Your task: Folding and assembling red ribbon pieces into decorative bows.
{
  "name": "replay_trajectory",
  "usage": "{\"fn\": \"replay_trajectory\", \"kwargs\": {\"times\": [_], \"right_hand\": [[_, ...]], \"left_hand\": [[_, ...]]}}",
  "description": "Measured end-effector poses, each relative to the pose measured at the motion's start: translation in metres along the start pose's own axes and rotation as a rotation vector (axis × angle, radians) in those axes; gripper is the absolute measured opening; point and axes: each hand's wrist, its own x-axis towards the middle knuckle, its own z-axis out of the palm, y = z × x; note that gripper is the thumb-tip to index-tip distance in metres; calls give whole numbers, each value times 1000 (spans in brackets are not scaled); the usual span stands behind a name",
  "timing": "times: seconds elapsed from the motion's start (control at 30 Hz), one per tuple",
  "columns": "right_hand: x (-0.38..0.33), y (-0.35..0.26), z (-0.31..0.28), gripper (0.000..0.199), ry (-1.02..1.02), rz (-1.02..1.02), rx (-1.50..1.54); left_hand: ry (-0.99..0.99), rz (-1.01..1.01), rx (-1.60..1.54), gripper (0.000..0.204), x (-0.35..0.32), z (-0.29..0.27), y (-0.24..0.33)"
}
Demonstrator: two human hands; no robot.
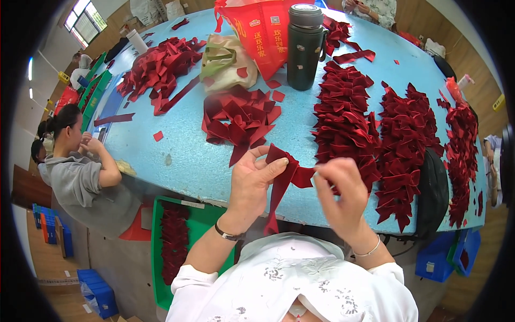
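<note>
My left hand (251,185) pinches a dark red velvet ribbon (284,174) between thumb and fingers, just above the table's near edge. The ribbon is folded over, with one tail hanging down and another part reaching to the right. At that right-hand part is my right hand (343,196), its fingers curled and slightly blurred, the tips closed at the ribbon's end. Beyond my hands lies a loose pile of red ribbon pieces (241,115). Long rows of finished-looking red bows (346,115) lie stacked to the right, with another row (403,145) beside them.
The blue table (182,142) carries a dark green thermos (306,51), a red bag (260,35), a pale cloth bag (228,61) and a ribbon heap (161,67). A black bag (433,188) hangs at the right edge. Below left is a green crate (156,252). A person (86,172) sits left.
</note>
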Motion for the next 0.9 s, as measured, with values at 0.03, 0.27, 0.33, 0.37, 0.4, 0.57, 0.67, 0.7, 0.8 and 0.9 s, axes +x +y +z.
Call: {"fn": "replay_trajectory", "kwargs": {"times": [0.03, 0.27, 0.33, 0.37, 0.4, 0.57, 0.67, 0.7, 0.8, 0.9], "right_hand": [[3, 3, -1, 29, -1, 3, -11], [-10, 29, 7, 21, -190, 408, 585], [-10, 29, 6, 21, -193, 504, 715], [-10, 30, 4, 22, -194, 594, 839], [-10, 31, 3, 22, -192, 683, 963], [-18, 42, 1, 21, -204, 765, 946], [-15, 46, 0, 21, -201, 781, 992], [-16, 47, 0, 21, -197, 788, 994], [-18, 48, 0, 23, -178, 824, 1006], [-16, 51, -1, 24, -188, 868, 1009]], "left_hand": [[-13, 1, 12, 45, -1, 4, 0], [-69, -52, 122, 53, -3, 11, -6], [-96, -98, 120, 57, -2, 12, -5], [-91, -104, 124, 57, -2, 11, -7], [-78, -90, 135, 57, -2, 10, -10], [-48, -39, 240, 60, 0, 16, -19], [-46, -52, 268, 60, 7, 16, -22], [-41, -72, 253, 60, 9, 15, -23], [-41, -103, 287, 61, 11, 17, -25], [-56, -119, 382, 62, 11, 20, -25]]}}
